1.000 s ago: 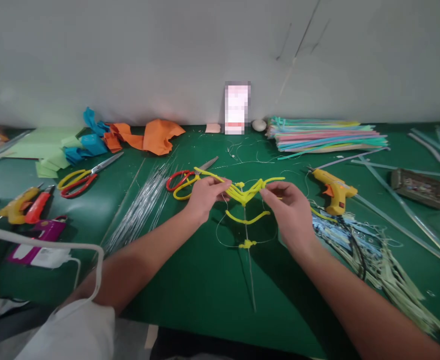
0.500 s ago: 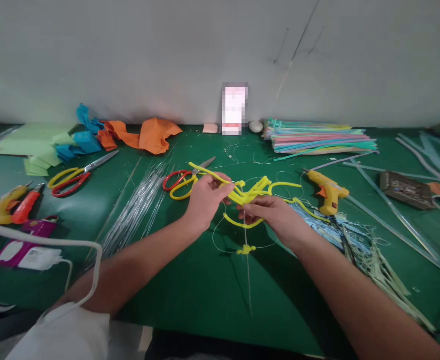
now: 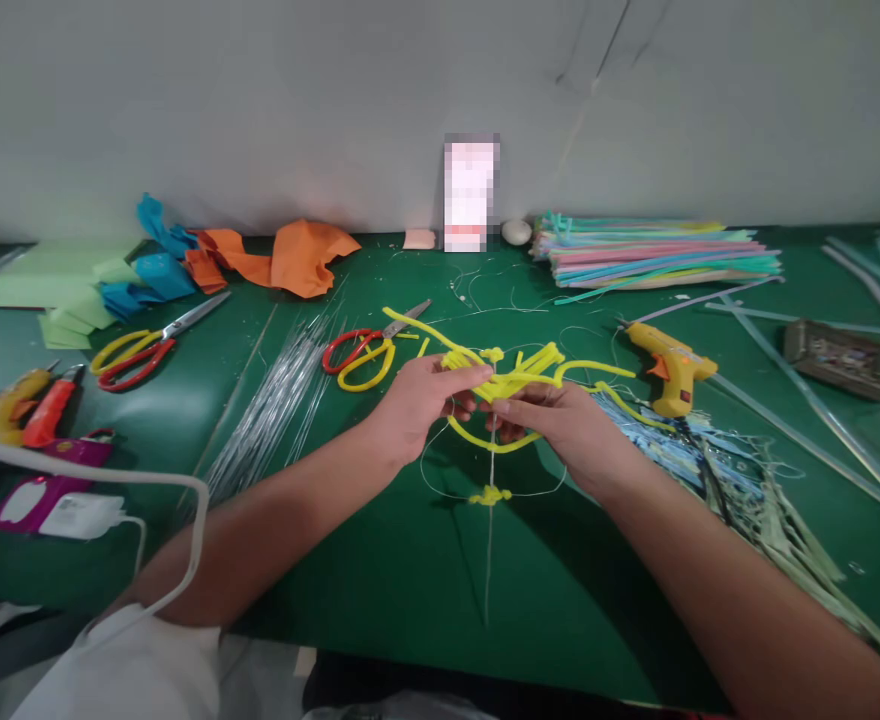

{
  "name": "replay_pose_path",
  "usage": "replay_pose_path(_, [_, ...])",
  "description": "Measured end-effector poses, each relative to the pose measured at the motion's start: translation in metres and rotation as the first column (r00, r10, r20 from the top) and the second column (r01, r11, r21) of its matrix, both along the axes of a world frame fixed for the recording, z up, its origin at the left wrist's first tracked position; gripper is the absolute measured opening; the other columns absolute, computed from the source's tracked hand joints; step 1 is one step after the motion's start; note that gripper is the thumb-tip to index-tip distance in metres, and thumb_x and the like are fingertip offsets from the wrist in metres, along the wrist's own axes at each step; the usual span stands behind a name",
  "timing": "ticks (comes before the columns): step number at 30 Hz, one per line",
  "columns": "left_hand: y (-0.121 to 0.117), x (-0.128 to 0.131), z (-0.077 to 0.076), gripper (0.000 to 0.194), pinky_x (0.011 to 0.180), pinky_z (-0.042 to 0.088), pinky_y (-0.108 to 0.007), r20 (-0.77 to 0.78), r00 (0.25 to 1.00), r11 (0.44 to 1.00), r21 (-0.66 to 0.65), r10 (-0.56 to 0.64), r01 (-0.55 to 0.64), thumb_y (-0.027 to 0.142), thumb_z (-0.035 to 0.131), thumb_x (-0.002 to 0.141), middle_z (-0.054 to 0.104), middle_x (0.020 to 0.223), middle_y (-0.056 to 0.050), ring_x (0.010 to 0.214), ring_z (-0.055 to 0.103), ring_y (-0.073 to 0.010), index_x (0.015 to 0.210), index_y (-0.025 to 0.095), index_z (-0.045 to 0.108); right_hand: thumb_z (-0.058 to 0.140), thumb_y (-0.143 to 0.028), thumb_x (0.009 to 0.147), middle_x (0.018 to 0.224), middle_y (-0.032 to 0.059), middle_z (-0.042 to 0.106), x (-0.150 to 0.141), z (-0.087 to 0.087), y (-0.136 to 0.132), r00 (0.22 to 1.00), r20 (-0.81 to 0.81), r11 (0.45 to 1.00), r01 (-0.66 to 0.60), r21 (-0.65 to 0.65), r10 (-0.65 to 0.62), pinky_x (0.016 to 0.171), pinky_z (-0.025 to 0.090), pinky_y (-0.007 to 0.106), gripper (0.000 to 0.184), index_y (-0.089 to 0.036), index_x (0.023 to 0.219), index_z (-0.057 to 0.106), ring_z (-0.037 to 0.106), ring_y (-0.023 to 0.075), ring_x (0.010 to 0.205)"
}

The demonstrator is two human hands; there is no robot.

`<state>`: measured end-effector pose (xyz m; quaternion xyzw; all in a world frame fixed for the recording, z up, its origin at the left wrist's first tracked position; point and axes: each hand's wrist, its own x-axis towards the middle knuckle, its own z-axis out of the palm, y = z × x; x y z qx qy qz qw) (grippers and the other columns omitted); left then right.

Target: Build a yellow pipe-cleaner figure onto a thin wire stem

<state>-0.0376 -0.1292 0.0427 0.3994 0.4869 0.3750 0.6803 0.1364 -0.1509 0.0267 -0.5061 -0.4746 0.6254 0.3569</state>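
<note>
A shape of bent yellow pipe cleaners [image 3: 519, 375] on a thin wire stem [image 3: 489, 530] is held over the green table [image 3: 380, 560]. My left hand [image 3: 421, 400] pinches its left side with closed fingers. My right hand [image 3: 560, 425] grips the middle and right side, fingers closed around the strands. The two hands almost touch at the centre. A small yellow knot [image 3: 489, 494] sits lower on the stem, and a thin wire loop curves around it.
Red-and-yellow scissors [image 3: 357, 355] lie just behind my left hand, another pair [image 3: 144, 345] further left. A yellow glue gun [image 3: 669, 365] is to the right, a bundle of silver wires [image 3: 275, 405] to the left. Coloured straws [image 3: 650, 255] and orange paper [image 3: 297, 255] lie by the wall.
My right hand has moved left from the right tip to the centre of the yellow shape, meeting my left hand. The strands are now bunched closer together.
</note>
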Motion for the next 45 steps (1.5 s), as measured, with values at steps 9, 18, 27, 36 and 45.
replay_pose_path(9, [0.005, 0.005, 0.001, 0.025, 0.057, 0.045, -0.025, -0.037, 0.999, 0.998, 0.063, 0.029, -0.026, 0.034, 0.076, 0.070, 0.064, 0.071, -0.001, 0.058, 0.056, -0.0089, 0.078, 0.012, 0.066, 0.078, -0.039, 0.069, 0.068, 0.0036, 0.071, -0.001, -0.001, 0.001, 1.000, -0.014, 1.000, -0.002, 0.013, 0.002, 0.068, 0.051, 0.030, 0.020, -0.019, 0.066, 0.074, 0.063, 0.0142, 0.063])
replay_pose_path(18, [0.004, 0.006, 0.005, 0.015, 0.062, 0.048, -0.028, -0.180, 0.983, 0.991, 0.117, -0.036, 0.058, 0.026, 0.070, 0.072, 0.063, 0.067, -0.001, 0.061, 0.058, -0.0114, 0.073, 0.014, 0.062, 0.079, -0.038, 0.068, 0.065, 0.0032, 0.070, -0.002, 0.002, -0.001, 0.999, -0.011, 0.999, 0.039, 0.038, -0.039, 0.067, 0.050, 0.031, 0.021, -0.018, 0.064, 0.074, 0.063, 0.0145, 0.061])
replay_pose_path(27, [0.001, 0.008, 0.011, 0.015, 0.062, 0.047, -0.027, -0.202, 0.977, 0.986, 0.141, -0.064, 0.094, 0.029, 0.058, 0.081, 0.063, 0.077, -0.002, 0.068, 0.060, -0.0133, 0.077, 0.015, 0.061, 0.077, -0.047, 0.070, 0.058, 0.0044, 0.068, -0.003, 0.007, 0.001, 0.996, 0.022, 0.996, 0.083, 0.039, -0.084, 0.063, 0.050, 0.030, 0.032, -0.018, 0.058, 0.071, 0.062, 0.0153, 0.058])
replay_pose_path(36, [-0.002, 0.008, 0.011, 0.018, 0.064, 0.048, -0.026, -0.132, 0.991, 0.990, 0.139, 0.002, 0.017, 0.034, 0.063, 0.080, 0.064, 0.088, -0.004, 0.076, 0.060, -0.0139, 0.085, 0.016, 0.061, 0.077, -0.044, 0.070, 0.061, 0.0041, 0.069, -0.002, 0.008, 0.001, 0.997, -0.019, 0.998, 0.070, 0.009, -0.069, 0.065, 0.051, 0.031, 0.026, -0.020, 0.062, 0.072, 0.062, 0.0160, 0.059])
replay_pose_path(45, [0.000, 0.006, 0.013, 0.013, 0.066, 0.048, -0.027, -0.223, 0.974, 0.985, 0.149, -0.049, 0.084, 0.027, 0.065, 0.076, 0.064, 0.088, -0.005, 0.077, 0.060, -0.0140, 0.079, 0.015, 0.063, 0.077, -0.045, 0.071, 0.058, 0.0043, 0.067, -0.004, 0.005, 0.000, 0.996, -0.014, 0.995, 0.091, 0.033, -0.091, 0.065, 0.052, 0.032, 0.030, -0.019, 0.057, 0.070, 0.062, 0.0167, 0.058])
